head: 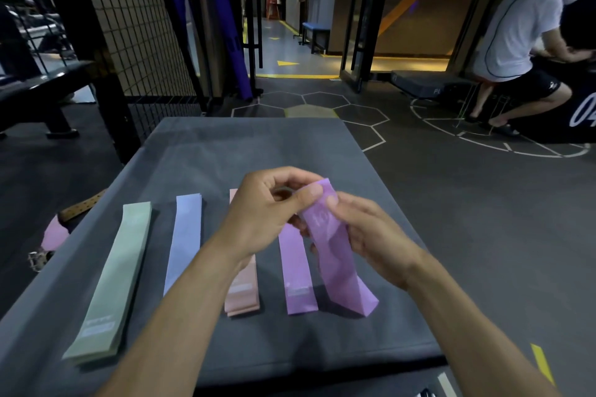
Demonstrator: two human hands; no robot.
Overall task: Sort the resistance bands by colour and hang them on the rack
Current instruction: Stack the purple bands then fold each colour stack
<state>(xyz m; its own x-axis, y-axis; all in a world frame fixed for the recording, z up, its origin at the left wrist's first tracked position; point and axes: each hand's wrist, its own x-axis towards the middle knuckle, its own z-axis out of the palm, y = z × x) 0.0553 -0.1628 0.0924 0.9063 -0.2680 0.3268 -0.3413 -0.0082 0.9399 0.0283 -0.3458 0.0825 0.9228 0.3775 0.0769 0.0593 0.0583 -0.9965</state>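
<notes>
Flat bands lie side by side on a grey cloth-covered table [206, 145]: a green band [113, 284], a pale blue band [185, 238], a peach band [242, 293] partly under my left forearm, and a purple band [296, 277]. Above the table's middle I hold a second purple band [335, 255] with both hands. My left hand [267, 209] pinches its top edge, my right hand [364, 232] grips its right side. Its lower end hangs down to the table beside the lying purple band. No rack is in view.
A pink item [54, 237] and a brown perforated strap [80, 208] lie off the table's left edge. A black mesh partition [129, 26] stands behind on the left. A person in a white shirt [516, 39] sits at the far right. A black bench [42, 84] stands left.
</notes>
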